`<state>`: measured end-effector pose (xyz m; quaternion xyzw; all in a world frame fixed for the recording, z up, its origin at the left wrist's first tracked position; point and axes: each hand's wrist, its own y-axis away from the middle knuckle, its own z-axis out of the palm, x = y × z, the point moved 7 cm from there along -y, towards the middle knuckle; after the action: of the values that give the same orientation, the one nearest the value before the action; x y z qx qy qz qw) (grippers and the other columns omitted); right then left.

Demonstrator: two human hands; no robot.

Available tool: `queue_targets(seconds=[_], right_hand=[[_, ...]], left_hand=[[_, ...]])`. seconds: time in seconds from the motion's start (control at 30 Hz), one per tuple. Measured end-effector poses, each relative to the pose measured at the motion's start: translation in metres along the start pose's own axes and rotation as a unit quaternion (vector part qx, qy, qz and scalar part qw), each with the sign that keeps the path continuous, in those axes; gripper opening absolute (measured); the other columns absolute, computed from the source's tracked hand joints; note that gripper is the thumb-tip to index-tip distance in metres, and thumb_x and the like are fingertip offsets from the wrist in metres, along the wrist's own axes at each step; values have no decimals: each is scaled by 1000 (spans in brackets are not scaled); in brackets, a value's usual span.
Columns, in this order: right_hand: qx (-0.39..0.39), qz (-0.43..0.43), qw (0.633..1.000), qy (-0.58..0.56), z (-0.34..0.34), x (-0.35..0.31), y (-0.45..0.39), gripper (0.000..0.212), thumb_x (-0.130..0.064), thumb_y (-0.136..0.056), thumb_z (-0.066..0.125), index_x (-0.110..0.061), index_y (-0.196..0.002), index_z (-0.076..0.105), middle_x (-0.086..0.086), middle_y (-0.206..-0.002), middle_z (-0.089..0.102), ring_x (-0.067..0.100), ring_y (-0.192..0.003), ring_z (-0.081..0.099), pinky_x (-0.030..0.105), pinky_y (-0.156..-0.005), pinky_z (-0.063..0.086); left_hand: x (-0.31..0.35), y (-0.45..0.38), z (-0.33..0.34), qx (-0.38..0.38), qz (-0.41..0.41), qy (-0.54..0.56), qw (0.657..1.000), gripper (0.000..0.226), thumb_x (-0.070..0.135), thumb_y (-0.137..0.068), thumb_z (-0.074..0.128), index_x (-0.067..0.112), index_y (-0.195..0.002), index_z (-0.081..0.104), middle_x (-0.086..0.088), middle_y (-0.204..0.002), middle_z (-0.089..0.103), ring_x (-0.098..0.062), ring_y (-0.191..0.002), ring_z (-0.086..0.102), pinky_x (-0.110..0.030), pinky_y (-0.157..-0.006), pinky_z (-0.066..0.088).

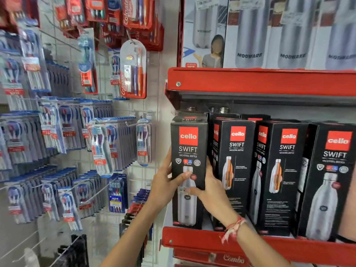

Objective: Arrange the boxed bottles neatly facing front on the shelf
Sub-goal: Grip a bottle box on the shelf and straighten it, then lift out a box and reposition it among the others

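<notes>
Several black Cello Swift bottle boxes stand in a row on the red shelf (212,240). The leftmost box (189,149) faces front, showing a steel bottle picture. My left hand (165,184) grips its left edge, thumb across the front. My right hand (211,191) grips its right edge, with a red thread band on the wrist. The second box (236,160) and the third box (285,170) are turned at an angle, showing the orange cutaway side. The box at far right (330,182) faces front.
An upper red shelf (260,81) carries white Modware bottle boxes (248,33). To the left, a wire grid wall holds hanging toothbrush packs (133,70) on hooks. A lower red shelf strip (231,259) lies below.
</notes>
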<state>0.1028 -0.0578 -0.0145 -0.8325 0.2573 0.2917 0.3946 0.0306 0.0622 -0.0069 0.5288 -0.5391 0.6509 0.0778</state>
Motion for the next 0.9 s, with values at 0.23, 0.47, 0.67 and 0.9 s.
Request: queue_targets(seconds=[0.23, 0.47, 0.67, 0.9], right_hand=[[30, -17, 993, 111, -11, -7, 6, 91, -29, -82, 72, -21, -153, 16, 4, -119, 68, 21, -111, 63, 20, -80, 42], [246, -178, 942, 143, -61, -20, 43, 36, -14, -85, 70, -16, -121, 66, 3, -102, 75, 19, -85, 72, 40, -72, 61], [267, 20, 933, 239, -73, 15, 33, 112, -47, -68, 77, -13, -152, 11, 26, -150, 27, 44, -125, 39, 54, -92, 46], [178, -37, 981, 65, -87, 32, 28, 119, -41, -70, 80, -36, -151, -6, 10, -141, 38, 29, -120, 51, 34, -86, 47]], left_hand=[[-3, 2, 3, 22, -22, -7, 999, 81, 17, -84, 70, 35, -149, 24, 16, -124, 65, 7, -110, 60, -22, -88, 55], [-14, 14, -3, 25, -77, -15, 997, 73, 0, -87, 63, 41, -140, 34, 14, -117, 61, 9, -90, 67, -15, -69, 55], [-1, 29, -3, 72, -83, -108, 988, 51, 16, -88, 66, 38, -129, 45, 12, -117, 61, 2, -88, 63, -11, -70, 51], [65, 39, 11, 223, 77, -235, 943, 37, 24, -90, 64, 19, -126, 56, 6, -124, 51, -11, -114, 54, -42, -98, 48]])
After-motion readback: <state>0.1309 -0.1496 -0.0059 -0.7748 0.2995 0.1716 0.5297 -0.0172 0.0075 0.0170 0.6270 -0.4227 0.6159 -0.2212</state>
